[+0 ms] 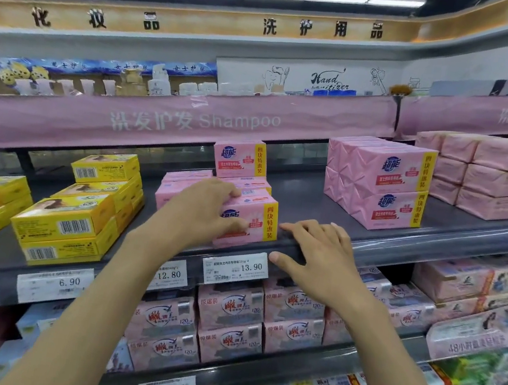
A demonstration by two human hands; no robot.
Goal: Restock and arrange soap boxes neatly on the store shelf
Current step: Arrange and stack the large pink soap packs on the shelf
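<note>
Your left grip (205, 212) is nearest, reaching in from the lower left. Its fingers curl over the top and front face of a pink soap pack (259, 228), holding it at the front edge of the middle shelf (432, 240). Your right grip (321, 258) is just beside that pack, on its right. The fingers lie straight and flat on the shelf's front edge, holding nothing, and the thumb rests against the price rail next to the 13.90 price tag (235, 267).

More pink packs are stacked directly behind the held pack, and one upright pink pack (239, 160) stands on top of them with its printed face toward you. At the left end of the same shelf are stacked yellow soap boxes (66, 223), some turned at an angle to the edge. Toward the right end, well apart from your grips, a taller pink stack (387, 189) stands squared near the front edge. More pale pink packs sit past it. On the shelf below, other pink soap packs (231, 317) fill the row.
</note>
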